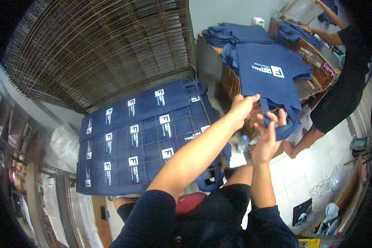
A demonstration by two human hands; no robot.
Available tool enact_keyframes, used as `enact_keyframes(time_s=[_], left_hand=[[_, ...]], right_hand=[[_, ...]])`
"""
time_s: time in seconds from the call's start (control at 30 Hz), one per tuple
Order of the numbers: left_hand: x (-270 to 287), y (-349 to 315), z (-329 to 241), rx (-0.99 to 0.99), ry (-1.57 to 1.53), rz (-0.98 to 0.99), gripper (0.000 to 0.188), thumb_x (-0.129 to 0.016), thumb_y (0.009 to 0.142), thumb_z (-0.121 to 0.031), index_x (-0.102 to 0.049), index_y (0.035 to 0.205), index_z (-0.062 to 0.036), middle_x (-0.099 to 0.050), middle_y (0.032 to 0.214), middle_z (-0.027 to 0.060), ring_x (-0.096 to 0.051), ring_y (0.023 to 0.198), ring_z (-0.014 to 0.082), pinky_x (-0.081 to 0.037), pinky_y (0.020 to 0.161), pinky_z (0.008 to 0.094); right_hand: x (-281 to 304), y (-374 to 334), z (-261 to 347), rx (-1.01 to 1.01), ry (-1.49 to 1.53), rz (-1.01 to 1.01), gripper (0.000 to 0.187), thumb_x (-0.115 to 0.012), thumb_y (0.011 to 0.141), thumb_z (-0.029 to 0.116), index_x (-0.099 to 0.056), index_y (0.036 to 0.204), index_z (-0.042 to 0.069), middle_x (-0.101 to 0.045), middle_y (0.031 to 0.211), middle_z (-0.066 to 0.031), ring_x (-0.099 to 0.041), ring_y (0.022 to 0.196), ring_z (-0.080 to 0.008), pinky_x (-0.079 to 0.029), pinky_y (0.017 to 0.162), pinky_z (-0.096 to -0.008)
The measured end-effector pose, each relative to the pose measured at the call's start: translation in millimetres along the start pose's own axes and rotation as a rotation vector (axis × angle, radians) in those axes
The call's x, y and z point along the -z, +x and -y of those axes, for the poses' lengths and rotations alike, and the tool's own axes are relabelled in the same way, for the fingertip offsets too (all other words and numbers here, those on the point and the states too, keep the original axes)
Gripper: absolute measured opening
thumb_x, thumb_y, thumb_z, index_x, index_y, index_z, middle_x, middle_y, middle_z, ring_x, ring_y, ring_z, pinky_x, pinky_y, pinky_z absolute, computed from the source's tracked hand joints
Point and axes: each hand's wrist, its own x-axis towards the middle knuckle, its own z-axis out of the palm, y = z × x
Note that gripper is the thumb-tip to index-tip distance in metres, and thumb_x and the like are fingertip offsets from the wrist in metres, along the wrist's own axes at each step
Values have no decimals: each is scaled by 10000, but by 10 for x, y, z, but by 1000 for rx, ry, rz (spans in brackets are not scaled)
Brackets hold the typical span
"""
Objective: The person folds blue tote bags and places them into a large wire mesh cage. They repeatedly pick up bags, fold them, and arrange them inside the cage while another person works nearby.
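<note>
A navy blue tote bag (262, 62) with a white print lies on a stack of similar bags (219, 35), its handle end toward me. My left hand (244, 108) pinches the near left corner of that bag, thumb on top. Just to the right and nearer me, my right hand (268, 138) is palm up with its fingers apart, at the bag's hanging strap (265, 110). The strap passes close by these fingers; I cannot see a grip on it. A second strap loop (293, 118) droops beside the right hand.
On my left, printed navy bags (146, 140) lie in rows on a wire rack. Raised wire racks (111, 45) stand behind it. At right, a person in black (339, 95) handles dark cloth at a wooden bench. A plastic bottle (243, 142) stands below my hands.
</note>
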Motion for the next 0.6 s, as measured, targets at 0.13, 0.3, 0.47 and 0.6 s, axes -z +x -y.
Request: enact_keyframes(time_s=[0.13, 0.3, 0.47, 0.6], left_hand=[[88, -123, -172, -160, 128, -225, 138, -565, 876, -174, -599, 831, -48, -606, 758, 31, -562, 638, 147, -452, 585, 297], [410, -531, -975, -321, 426, -110, 202, -504, 904, -150, -632, 1021, -45, -653, 926, 39, -604, 783, 135, -468, 738, 280], [855, -1764, -1970, -202, 758, 207, 286, -480, 934, -192, -584, 1123, -3, -639, 1055, 52, -597, 930, 143, -453, 868, 289], [1079, -2922, -2452, -170, 1399, 49, 374, -560, 880, -302, -628, 918, 63, -641, 848, 103, -551, 747, 150, -452, 709, 336]], right_hand=[[145, -514, -115, 4, -344, 76, 664, -596, 859, 103, -237, 1411, 16, -336, 1373, -139, -571, 1002, -228, -486, 815, -318], [793, -1343, -335, -484, -333, 481, 358, -627, 830, 24, -534, 1174, -12, -602, 815, -37, -562, 703, -83, -462, 613, -215], [1141, -395, -594, -330, -293, 153, 438, -552, 904, 353, -479, 1234, 75, -578, 1031, -63, -562, 877, -119, -470, 670, -264], [412, 61, -509, -445, -237, 393, 656, -270, 925, 584, -310, 1415, 149, -364, 1412, -154, -270, 1343, -298, -174, 1087, -485]])
